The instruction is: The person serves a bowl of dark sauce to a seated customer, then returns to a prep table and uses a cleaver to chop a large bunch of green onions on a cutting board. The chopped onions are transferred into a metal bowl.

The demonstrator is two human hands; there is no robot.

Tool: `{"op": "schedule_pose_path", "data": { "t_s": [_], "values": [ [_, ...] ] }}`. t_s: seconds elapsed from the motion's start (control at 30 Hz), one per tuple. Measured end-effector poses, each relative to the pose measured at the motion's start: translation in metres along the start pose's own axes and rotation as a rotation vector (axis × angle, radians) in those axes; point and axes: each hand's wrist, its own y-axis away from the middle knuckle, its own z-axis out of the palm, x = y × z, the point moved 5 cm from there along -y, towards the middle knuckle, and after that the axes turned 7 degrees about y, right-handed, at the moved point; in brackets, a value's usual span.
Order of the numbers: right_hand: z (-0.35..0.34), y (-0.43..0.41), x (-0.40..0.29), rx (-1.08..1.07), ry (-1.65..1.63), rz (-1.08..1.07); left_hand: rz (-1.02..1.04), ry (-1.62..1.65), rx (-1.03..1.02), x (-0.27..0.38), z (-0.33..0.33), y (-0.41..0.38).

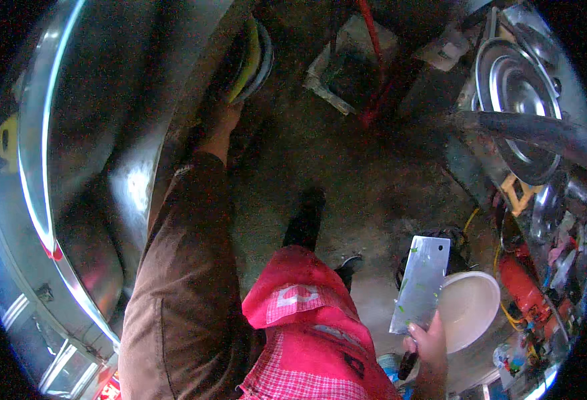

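Note:
My right hand [429, 341], at the lower right, grips a cleaver [421, 285] where the blade meets its dark handle [407, 366]. The broad blade points up in the view, with a hole near its far corner and green bits stuck to it. Right behind the blade and fingers is a pale round bowl [471, 312], tilted, with its inside showing. Whether the same hand also holds the bowl is hidden. My left hand is out of view. A red apron with a checked part [318, 345] hangs in front of me.
A brown trouser leg [193, 280] reaches up the left side beside a shiny metal surface [136, 185]. A large metal lid or basin [518, 85] lies at the upper right. Red gas-cylinder-like object [523, 285] and clutter line the right. A worn block [343, 65] stands on the dark floor.

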Motion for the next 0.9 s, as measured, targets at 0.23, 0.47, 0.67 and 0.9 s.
{"op": "schedule_pose_path", "data": {
  "t_s": [0.23,0.47,0.67,0.9],
  "values": [
    [-0.006,-0.011,-0.005,0.022,-0.042,-0.001,-0.020,-0.059,-0.153,-0.035,0.019,-0.032],
    [-0.016,-0.018,0.008,-0.056,-0.017,-0.033,-0.009,-0.231,-0.103,-0.054,0.047,-0.042],
    [-0.010,-0.017,0.011,-0.096,-0.032,0.000,-0.080,-0.245,0.016,-0.079,0.049,-0.053],
    [-0.007,-0.016,0.007,-0.027,-0.039,0.001,-0.095,-0.173,0.004,-0.071,0.032,-0.054]
  ]
}}
